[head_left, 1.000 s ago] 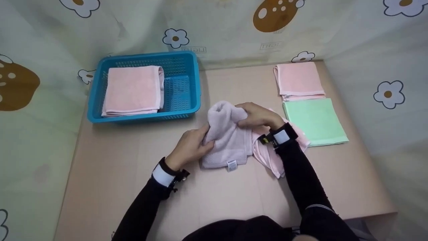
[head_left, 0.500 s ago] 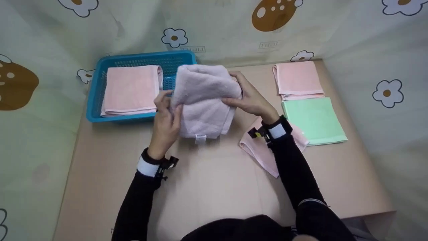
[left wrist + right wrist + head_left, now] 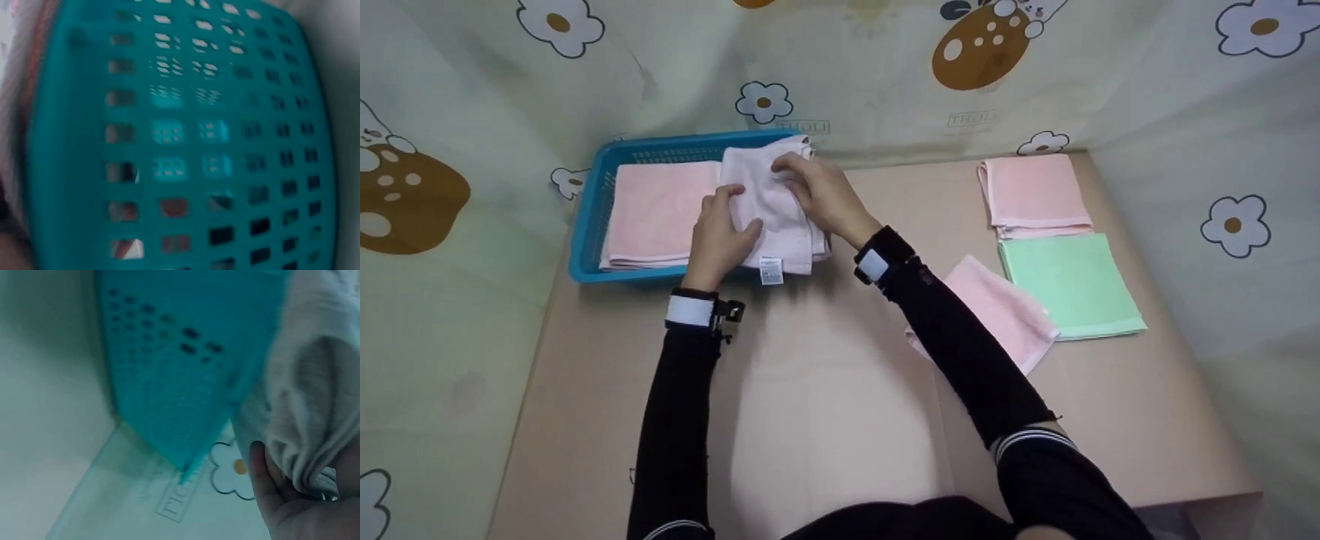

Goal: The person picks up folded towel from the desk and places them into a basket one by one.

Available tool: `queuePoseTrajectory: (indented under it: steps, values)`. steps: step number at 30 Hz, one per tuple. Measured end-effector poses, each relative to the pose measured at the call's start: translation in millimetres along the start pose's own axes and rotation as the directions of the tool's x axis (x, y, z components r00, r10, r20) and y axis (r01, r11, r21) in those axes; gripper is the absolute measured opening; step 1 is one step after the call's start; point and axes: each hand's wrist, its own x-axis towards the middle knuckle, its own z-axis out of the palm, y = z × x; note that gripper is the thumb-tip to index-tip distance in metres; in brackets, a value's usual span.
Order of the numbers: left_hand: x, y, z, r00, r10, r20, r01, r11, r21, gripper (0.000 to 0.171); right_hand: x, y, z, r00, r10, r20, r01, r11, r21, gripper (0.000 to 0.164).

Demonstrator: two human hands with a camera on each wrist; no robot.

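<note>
A folded pale lilac towel [image 3: 774, 202] with a white tag lies over the right part of the blue basket [image 3: 585, 262], its near edge overlapping the front rim. My left hand [image 3: 718, 241] holds its left side, thumb on top. At the upper right edge, my right hand [image 3: 829, 196] grips it; the right wrist view shows the towel's rolled folds [image 3: 315, 410] against that hand's fingers. Beside it in the basket sits a folded pink towel [image 3: 664, 210]. The left wrist view shows mostly the basket's perforated wall [image 3: 79, 140], blurred.
At the right of the table [image 3: 825, 420], a folded pink towel [image 3: 1035, 191] lies behind a folded green towel [image 3: 1076, 285]. A loose pink towel [image 3: 997, 315] lies partly under my right forearm. A patterned curtain [image 3: 877, 90] hangs behind and at both sides.
Both hands have carried the lilac towel from the middle of the table, up and leftward, to the basket's right part. The loose pink towel is now more uncovered.
</note>
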Motion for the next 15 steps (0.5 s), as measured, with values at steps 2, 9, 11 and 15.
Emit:
queuePoseTrajectory:
  steps: [2, 9, 11, 15]
  values:
    - [4.7, -1.2, 2.4, 0.999, -0.013, 0.053, 0.009, 0.998, 0.062, 0.064, 7, 3, 9, 0.996, 0.048, 0.069, -0.044, 0.997, -0.067, 0.031]
    - [11.6, 2.0, 11.6, 0.997, -0.012, 0.077, -0.013, 0.949, 0.315, 0.055, 21, 0, 27, 0.904, 0.229, 0.361, -0.111, 0.941, -0.319, 0.069]
    - [10.7, 3.1, 14.8, 0.999, -0.007, 0.042, -0.01, 0.928, 0.373, 0.055, 23, -3, 32, 0.884, 0.249, 0.395, -0.078, 0.913, -0.402, 0.074]
    - [9.9, 5.4, 20.0, 1.0, -0.003, 0.013, -0.003, 0.898, 0.441, 0.063, 25, -6, 44, 0.932, 0.208, 0.299, -0.014, 0.841, -0.542, 0.064]
